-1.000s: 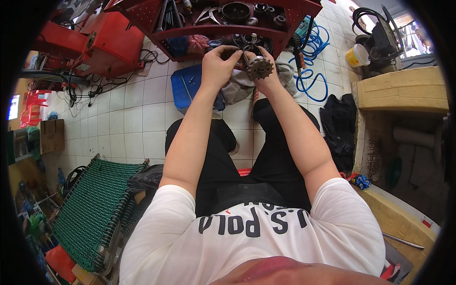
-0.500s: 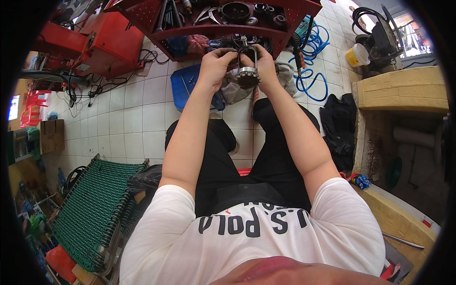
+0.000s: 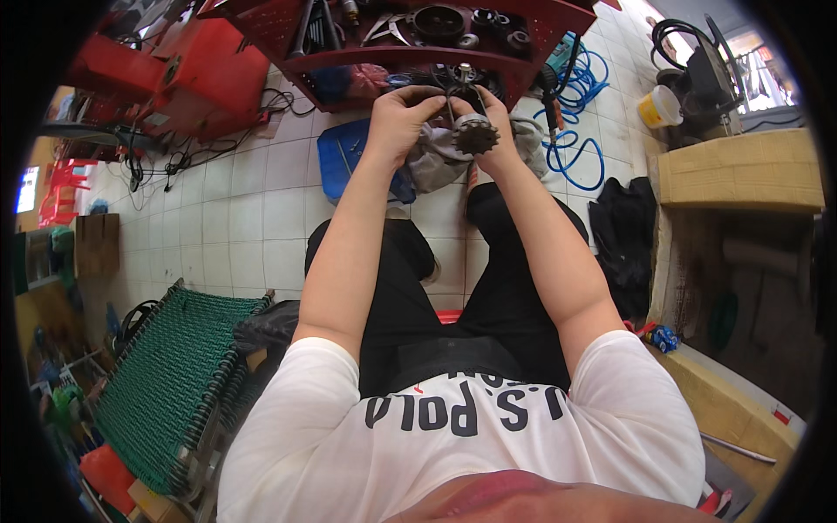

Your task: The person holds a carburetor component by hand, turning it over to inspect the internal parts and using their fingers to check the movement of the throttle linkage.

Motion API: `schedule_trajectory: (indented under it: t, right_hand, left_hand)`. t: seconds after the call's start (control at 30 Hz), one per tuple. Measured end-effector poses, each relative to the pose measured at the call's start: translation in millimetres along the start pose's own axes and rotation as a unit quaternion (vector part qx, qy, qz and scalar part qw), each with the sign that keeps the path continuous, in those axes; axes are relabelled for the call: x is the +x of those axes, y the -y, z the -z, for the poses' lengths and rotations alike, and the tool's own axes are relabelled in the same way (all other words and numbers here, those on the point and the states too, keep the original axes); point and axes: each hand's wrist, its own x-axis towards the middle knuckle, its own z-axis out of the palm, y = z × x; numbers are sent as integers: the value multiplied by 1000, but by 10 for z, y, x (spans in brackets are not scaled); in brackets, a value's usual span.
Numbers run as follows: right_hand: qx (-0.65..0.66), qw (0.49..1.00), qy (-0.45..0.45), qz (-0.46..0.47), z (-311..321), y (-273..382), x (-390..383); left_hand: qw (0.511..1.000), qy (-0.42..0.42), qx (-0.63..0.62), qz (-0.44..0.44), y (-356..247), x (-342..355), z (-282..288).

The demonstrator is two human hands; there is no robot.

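A metal assembly with a toothed sprocket (image 3: 476,136) at its near end and upright side pieces is between my hands, ahead of my knees. My right hand (image 3: 497,131) grips it from the right, partly hidden behind the sprocket. My left hand (image 3: 398,129) is closed at its left, thumb and finger pinched on one of its thin side pieces. Below the hands a crumpled grey cloth (image 3: 433,175) lies on the floor, beside a blue plastic tray (image 3: 336,174) with small metal pieces in it.
A red tool cart (image 3: 397,59) stands just beyond my hands, a red machine (image 3: 209,78) with cables at back left. Blue hose coils (image 3: 575,161), a yellow bucket (image 3: 660,105) and a yellow ledge (image 3: 741,166) are at right. A green woven folding cot (image 3: 174,383) lies at lower left.
The assembly in my hands has tipped back and forth, its sprocket face turning down and then back toward me. My left hand shifted slightly, still at the part. The camera moved a little.
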Motion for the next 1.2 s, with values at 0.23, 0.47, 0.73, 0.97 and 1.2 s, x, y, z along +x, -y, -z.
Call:
schedule_trajectory:
  t: [0.23,0.47,0.73,0.97,1.2]
  right_hand:
    - [-57,998,20,26,63,-82,6]
    - [-29,999,31,-11,-11,-49,-46]
    - [17,997,53,-49,9,-8,-30]
    - [25,993,82,-81,-14,125,-82]
    - [-48,994,82,-45,45,63,-31]
  left_hand:
    - [985,25,166,-37,-37,19,72]
    - [974,64,218,-28,-109,-28,187]
    - [982,81,169,-12,-123,-19,185]
    - [975,82,204,-29,-69,-14,219]
    - [972,72,221,25,-136,-8,200]
